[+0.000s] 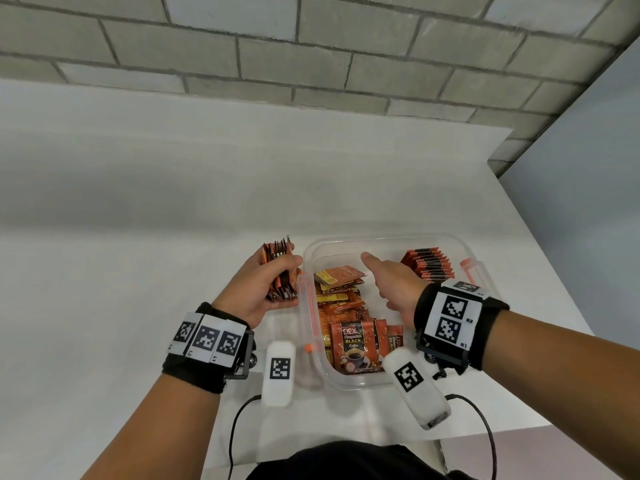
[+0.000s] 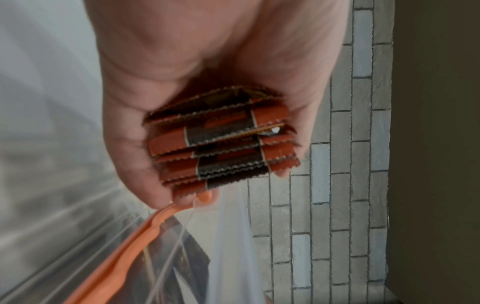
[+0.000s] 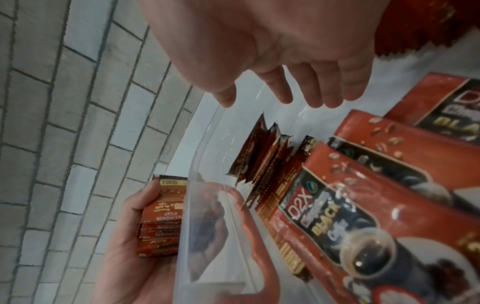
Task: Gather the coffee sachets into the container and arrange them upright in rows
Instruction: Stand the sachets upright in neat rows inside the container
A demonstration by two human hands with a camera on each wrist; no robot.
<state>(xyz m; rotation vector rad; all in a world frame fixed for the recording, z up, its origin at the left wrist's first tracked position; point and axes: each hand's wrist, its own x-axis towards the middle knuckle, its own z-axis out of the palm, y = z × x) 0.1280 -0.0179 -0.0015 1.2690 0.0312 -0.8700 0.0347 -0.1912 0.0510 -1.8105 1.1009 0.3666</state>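
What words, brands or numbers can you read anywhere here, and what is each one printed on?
"D2X" and "BLACK Coffee": red coffee sachet standing at the near end of the clear plastic container.
"R1", "R2": white marker band on the right wrist.
"D2X", "BLACK": same sachets in the right wrist view.
Line between "D2X" and "BLACK": too blurred.
Bundle of red sachets in the left hand: print upside down, unreadable.
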